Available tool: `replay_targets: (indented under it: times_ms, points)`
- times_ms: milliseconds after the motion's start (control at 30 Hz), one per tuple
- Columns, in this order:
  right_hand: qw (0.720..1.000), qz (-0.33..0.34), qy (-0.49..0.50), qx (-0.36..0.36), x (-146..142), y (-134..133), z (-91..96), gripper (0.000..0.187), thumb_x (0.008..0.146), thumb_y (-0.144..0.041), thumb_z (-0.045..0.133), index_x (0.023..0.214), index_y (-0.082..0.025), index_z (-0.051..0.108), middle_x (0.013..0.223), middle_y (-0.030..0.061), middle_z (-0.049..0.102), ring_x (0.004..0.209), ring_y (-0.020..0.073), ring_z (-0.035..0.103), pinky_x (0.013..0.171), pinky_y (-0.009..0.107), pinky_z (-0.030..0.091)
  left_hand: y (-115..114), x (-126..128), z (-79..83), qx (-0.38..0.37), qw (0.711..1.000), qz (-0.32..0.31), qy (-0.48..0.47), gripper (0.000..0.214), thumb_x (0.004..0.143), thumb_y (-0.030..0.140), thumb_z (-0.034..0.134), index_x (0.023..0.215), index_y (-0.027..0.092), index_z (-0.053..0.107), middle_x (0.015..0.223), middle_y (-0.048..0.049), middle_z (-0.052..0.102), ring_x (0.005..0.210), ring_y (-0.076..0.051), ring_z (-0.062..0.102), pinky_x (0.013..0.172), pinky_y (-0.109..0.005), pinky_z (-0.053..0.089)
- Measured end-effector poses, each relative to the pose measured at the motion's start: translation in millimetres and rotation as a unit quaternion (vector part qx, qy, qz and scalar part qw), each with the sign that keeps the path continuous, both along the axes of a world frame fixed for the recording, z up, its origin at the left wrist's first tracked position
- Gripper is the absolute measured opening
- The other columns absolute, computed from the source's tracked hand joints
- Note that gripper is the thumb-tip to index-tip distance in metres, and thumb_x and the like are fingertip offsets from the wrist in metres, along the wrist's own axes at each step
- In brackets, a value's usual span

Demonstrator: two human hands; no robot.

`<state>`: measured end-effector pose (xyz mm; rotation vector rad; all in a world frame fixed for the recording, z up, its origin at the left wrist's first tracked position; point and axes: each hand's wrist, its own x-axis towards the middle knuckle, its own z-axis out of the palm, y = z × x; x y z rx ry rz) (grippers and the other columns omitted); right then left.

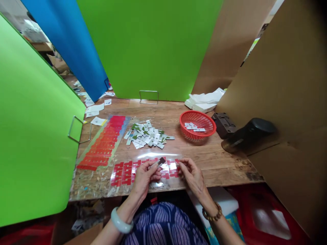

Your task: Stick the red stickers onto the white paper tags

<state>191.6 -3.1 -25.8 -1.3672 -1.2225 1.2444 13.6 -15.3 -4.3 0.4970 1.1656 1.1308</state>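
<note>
My left hand pinches a small flat tag, pale with a dark end, just above a clear plastic sheet of red stickers lying at the table's near edge. My right hand rests on the right end of that sheet, fingertips bent down onto a red sticker; whether it grips one I cannot tell. A heap of small white and green tags lies beyond the sheet in the middle of the wooden table.
A stack of red sticker sheets lies at the left. A red basket holding a few tags stands at the right, with a black device beside it. Green and cardboard panels enclose the table. White papers lie at the back.
</note>
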Motion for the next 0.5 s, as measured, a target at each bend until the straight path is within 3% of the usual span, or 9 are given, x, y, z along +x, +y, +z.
replay_targets:
  times_ms: [167,333,500]
  points:
    - [0.994,-0.004,-0.093,0.051,13,7,-15.5,0.021,0.079,-0.036,0.052,0.084,-0.016,0.058,0.077,0.0038,0.060,0.068,0.0153,0.055,0.063,0.026,0.045,8,-1,-12.2,-0.016,1.000,0.004,-0.009,0.022,0.068,0.025,0.071,0.079,0.010,0.060,0.076,-0.0110,0.070,0.066,-0.015,0.067,0.064,-0.022,0.055]
    - [0.987,0.003,-0.139,0.080,12,20,-9.6,0.017,0.082,-0.030,0.048,0.086,-0.017,0.057,0.081,0.0047,0.061,0.072,0.0168,0.057,0.068,0.029,0.045,16,7,-26.0,-0.020,1.000,0.022,-0.008,0.018,0.070,0.022,0.069,0.077,0.011,0.056,0.079,-0.0106,0.070,0.067,-0.016,0.068,0.062,-0.023,0.055]
    - [0.959,0.053,-0.236,0.148,12,7,-4.4,0.014,0.083,-0.021,0.046,0.087,-0.019,0.059,0.086,0.0062,0.059,0.081,0.0192,0.054,0.075,0.032,0.044,20,9,-28.4,-0.017,1.000,0.015,0.006,0.020,0.070,0.022,0.069,0.077,0.011,0.055,0.078,-0.0098,0.070,0.067,-0.016,0.068,0.063,-0.023,0.055]
